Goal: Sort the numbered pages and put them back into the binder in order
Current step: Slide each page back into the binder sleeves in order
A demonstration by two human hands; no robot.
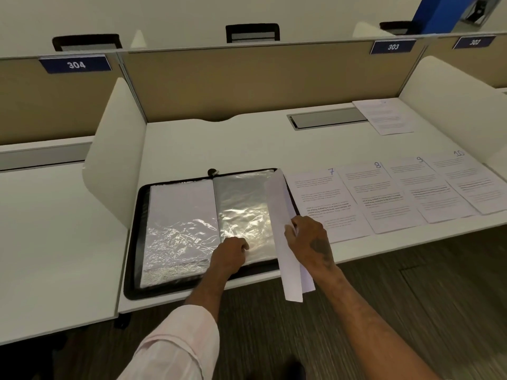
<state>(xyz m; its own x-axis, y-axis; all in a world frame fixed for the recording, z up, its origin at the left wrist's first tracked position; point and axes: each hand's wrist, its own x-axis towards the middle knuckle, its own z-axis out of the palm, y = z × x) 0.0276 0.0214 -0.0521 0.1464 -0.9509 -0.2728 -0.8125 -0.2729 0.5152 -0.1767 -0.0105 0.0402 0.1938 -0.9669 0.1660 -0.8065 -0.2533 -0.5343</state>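
Plastic sleeves (241,209) in the open binder (164,291), at the desk's (247,144) front edge, glare so strongly that nothing under them is readable. The left hand (229,255) rests low on the right-hand sleeve, fingers curled under; whether they pinch it I cannot tell. The right hand (310,239) clasps a sheet (279,215) seen nearly edge-on over the binder's right edge, its number hidden. The numbered pages (378,198), 7 to 10, line the front edge rightward, with 10 cut off.

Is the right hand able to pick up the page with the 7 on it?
Probably not yet. Page 7 lies flat just beside the right hand, so reaching it looks easy, but that hand grips a curled sheet and has no free fingers.
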